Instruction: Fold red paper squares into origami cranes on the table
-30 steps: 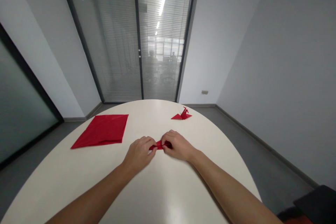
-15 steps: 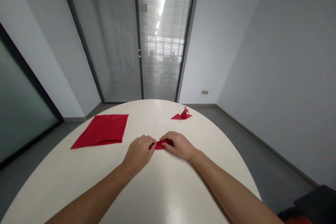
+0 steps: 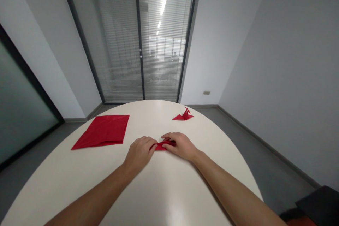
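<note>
A small folded piece of red paper point(image 3: 162, 145) lies on the white round table point(image 3: 159, 190), mostly hidden between my hands. My left hand point(image 3: 140, 152) pinches its left end with curled fingers. My right hand point(image 3: 179, 144) rests on its right part, fingers pressed down over it. A finished red paper crane point(image 3: 183, 116) stands farther back on the right, apart from both hands.
A stack of flat red paper squares point(image 3: 103, 130) lies at the left of the table. Behind the table are glass doors with blinds point(image 3: 137, 39); grey walls close in at both sides. A dark seat corner point(image 3: 317, 204) shows at the bottom right.
My right hand has slid a little to the right over the folded paper and flattened. My left hand has barely moved.
</note>
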A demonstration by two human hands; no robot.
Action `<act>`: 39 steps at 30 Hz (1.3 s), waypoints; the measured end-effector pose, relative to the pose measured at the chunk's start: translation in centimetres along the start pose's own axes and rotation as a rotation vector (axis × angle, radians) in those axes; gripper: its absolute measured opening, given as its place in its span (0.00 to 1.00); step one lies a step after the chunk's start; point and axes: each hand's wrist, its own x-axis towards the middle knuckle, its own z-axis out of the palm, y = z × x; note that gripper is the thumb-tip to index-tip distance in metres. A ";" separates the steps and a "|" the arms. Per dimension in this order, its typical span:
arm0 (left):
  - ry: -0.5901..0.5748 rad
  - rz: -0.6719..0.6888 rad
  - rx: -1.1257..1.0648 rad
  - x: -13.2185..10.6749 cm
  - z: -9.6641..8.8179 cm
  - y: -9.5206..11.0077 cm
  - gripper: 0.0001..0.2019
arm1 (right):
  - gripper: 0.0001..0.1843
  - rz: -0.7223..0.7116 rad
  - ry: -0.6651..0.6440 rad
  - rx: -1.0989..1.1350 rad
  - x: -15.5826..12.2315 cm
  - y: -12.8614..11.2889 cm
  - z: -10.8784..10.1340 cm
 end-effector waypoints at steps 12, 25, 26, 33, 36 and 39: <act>0.087 -0.207 -0.199 0.0 0.4 -0.3 0.08 | 0.18 -0.226 0.025 -0.129 0.0 -1.2 -1.1; 0.035 -0.196 -0.642 0.4 0.5 -0.4 0.08 | 0.06 -0.280 0.055 -0.233 0.3 -0.9 -0.9; 0.023 -0.200 -0.624 0.4 0.5 -0.4 0.09 | 0.06 -0.266 0.039 -0.225 0.3 -0.8 -0.9; 0.018 -0.102 -0.338 0.1 0.7 -0.3 0.08 | 0.08 -0.230 -0.004 -0.129 0.3 -0.1 -0.2; 0.046 -0.033 -0.283 0.0 0.9 -0.4 0.08 | 0.10 -0.227 0.002 -0.118 0.3 0.1 0.1; 0.034 -0.015 -0.251 -0.1 1.1 -0.5 0.09 | 0.12 -0.233 -0.009 -0.121 0.3 0.1 0.2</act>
